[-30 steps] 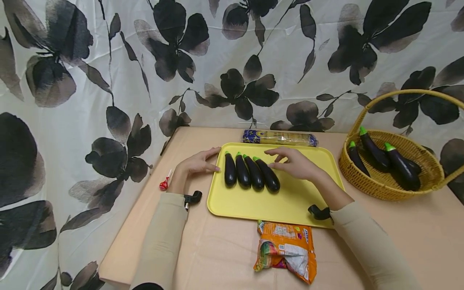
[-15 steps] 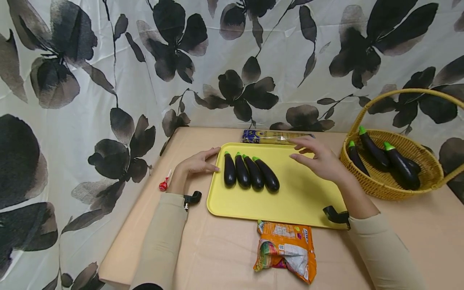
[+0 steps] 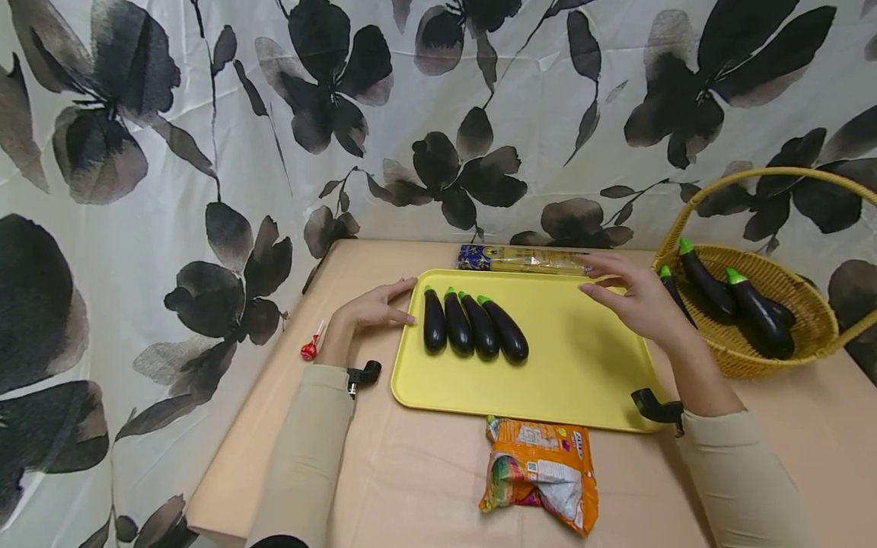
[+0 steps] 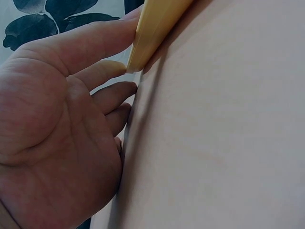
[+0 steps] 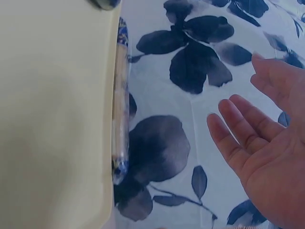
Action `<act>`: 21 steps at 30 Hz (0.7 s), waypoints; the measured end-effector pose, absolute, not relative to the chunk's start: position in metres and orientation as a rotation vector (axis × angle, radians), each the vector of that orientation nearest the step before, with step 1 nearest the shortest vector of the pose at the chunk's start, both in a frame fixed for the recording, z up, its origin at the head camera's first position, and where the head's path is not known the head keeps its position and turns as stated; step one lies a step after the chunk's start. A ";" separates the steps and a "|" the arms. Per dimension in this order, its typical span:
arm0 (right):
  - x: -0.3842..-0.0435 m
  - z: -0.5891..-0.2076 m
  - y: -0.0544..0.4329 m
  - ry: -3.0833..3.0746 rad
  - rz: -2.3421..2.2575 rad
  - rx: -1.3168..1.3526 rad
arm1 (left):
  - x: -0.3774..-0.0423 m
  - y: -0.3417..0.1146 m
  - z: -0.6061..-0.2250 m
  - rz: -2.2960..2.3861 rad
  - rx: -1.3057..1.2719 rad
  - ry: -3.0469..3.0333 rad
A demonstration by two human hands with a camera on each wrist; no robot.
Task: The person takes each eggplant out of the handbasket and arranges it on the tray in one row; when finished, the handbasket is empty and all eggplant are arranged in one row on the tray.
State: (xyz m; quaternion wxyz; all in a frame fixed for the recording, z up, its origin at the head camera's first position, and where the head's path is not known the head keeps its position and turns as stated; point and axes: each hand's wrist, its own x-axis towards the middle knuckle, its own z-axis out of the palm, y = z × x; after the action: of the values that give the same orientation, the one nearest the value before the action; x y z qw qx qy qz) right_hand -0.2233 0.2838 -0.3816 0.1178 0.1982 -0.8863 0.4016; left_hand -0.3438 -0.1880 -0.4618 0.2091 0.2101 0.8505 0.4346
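Observation:
In the head view my left hand (image 3: 370, 308) rests against the left edge of a yellow tray (image 3: 582, 380); its thumb and fingertips touch the rim, also seen in the left wrist view as fairly straight fingers at the tray edge (image 4: 157, 28). Several glossy dark eggplants (image 3: 481, 331) with green tips lie side by side on the tray's left half. Above the tray's right side hovers my right hand (image 3: 637, 301), holding nothing, fingers loosely spread. More eggplants (image 3: 754, 304) lie in a yellow wicker basket (image 3: 733, 361) just right of that hand.
Behind the tray lies a clear-and-blue pack of noodle-like sticks (image 3: 527, 259). An orange snack bag (image 3: 541, 472) sits at the tray's front edge. A red lollipop (image 3: 310, 350) is left of my left wrist. A floral curtain (image 3: 445, 114) hangs behind the table.
My right hand has moved right, away from the rightmost eggplant on the tray and toward the basket. The left hand, tray and eggplants have stayed in place.

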 end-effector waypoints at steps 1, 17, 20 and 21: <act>-0.224 -0.383 0.287 -2.591 1.190 0.559 | -0.344 -0.188 -0.462 1.209 0.584 2.366; -0.222 -0.386 0.329 -2.594 1.148 0.318 | -0.346 -0.190 -0.465 1.198 0.617 2.381; -0.220 -0.385 0.335 -2.597 1.145 0.282 | -0.346 -0.190 -0.465 1.190 0.616 2.386; -0.220 -0.385 0.337 -2.594 1.149 0.274 | -0.346 -0.190 -0.465 1.187 0.615 2.387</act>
State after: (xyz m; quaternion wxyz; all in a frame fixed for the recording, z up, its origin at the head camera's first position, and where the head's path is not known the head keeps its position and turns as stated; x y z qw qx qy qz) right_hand -0.2201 0.3374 -0.3852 0.1451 0.0952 -0.9005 0.3988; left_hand -0.3462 -0.1901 -0.4647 0.2016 0.2203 0.8545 0.4250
